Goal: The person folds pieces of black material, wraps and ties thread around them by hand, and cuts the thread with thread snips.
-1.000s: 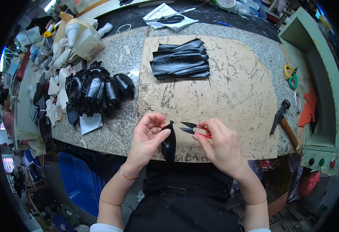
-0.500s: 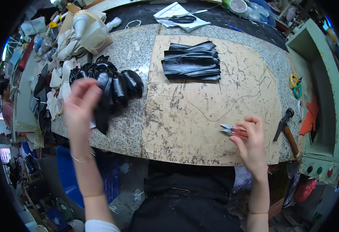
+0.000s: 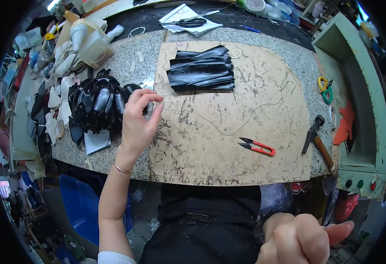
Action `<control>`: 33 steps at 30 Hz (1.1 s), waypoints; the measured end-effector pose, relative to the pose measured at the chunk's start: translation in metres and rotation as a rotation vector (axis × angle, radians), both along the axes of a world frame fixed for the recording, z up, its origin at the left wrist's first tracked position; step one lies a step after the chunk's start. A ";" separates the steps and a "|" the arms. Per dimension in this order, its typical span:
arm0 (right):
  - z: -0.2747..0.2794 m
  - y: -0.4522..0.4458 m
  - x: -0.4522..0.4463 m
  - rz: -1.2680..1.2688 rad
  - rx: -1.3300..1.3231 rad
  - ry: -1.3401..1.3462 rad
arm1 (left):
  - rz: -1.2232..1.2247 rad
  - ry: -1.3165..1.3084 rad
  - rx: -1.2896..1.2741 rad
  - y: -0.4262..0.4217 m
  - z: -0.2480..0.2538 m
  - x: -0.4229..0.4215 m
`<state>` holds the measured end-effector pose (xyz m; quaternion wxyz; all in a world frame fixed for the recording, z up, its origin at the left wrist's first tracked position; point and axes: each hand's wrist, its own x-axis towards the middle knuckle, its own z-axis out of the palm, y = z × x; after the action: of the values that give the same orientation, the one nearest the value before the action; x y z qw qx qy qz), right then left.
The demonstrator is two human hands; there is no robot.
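My left hand (image 3: 141,116) hovers over the left edge of the cardboard sheet (image 3: 254,169), thumb and fingers apart, with nothing visible between them. Just left of it lies a heap of shiny black gathered leather-like pieces (image 3: 98,101), partly over a white paper (image 3: 97,141). Close to the camera at the lower right is my right hand (image 3: 296,240), fingers curled and one digit pointing right; whatever is inside the curl is hidden. Red-handled thread snips (image 3: 265,146) rest on the cardboard with blades pointing left. Farther back sits a stack of flat black strips (image 3: 204,70).
A loose thread (image 3: 245,125) curves across the cardboard. To the right lie a hammer (image 3: 322,147), green-and-yellow-handled scissors (image 3: 327,92) and a pale green metal housing (image 3: 369,70). Plastic bottles (image 3: 89,42) stand at the back left. A blue chair (image 3: 76,198) is below the table.
My right hand has let go of the snips on the cardboard and come down toward the camera. My left hand has moved right, away from the black heap. The view has shifted slightly.
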<state>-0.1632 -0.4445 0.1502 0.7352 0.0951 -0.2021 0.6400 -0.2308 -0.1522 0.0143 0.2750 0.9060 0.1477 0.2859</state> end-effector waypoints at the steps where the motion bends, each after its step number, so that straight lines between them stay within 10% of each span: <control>1: -0.001 -0.001 0.000 -0.006 0.014 0.028 | -0.015 0.004 0.028 -0.003 0.001 0.006; 20: -0.011 -0.003 0.003 -0.014 0.201 -0.022 | -0.222 0.078 0.024 -0.021 -0.026 0.079; 30: -0.022 0.011 -0.025 -1.443 -0.024 -1.578 | -0.282 0.219 0.384 -0.001 -0.025 0.150; 33: -0.007 0.016 -0.040 -1.591 -0.201 -1.555 | -0.296 0.249 0.449 -0.009 -0.019 0.146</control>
<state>-0.2030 -0.4285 0.1432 0.6132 -0.5476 -0.5577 -0.1141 -0.0849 -0.1610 -0.0051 0.0860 0.9840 -0.0202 0.1547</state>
